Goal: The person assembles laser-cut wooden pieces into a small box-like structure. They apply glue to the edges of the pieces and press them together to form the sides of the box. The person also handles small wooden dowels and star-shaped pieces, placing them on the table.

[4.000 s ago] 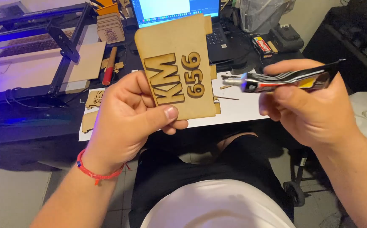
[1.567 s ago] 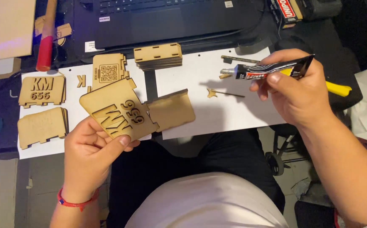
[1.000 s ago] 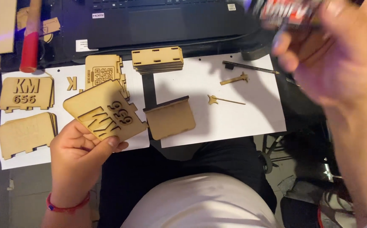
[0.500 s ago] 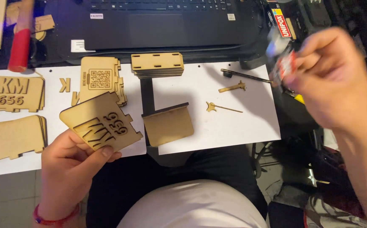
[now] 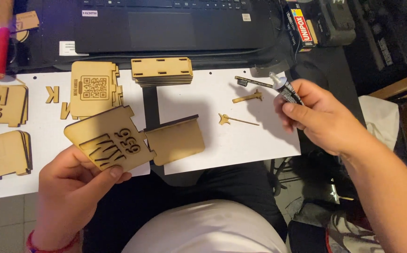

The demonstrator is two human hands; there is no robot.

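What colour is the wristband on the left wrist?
Red, seen in the head view: the wristband sits at the bottom edge, below the left hand.

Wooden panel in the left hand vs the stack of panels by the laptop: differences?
The held panel is one piece, tilted in the left hand, with cut-out characters; the stack is several pieces lying flat on white paper, untouched, showing only small slots. Both are tan laser-cut wood with notched edges.

On the tabletop (image 5: 325,61), a stack of panels (image 5: 161,71) lies before the laptop (image 5: 166,23), a coded panel (image 5: 94,89) to its left, small slender pieces (image 5: 245,96) to its right.
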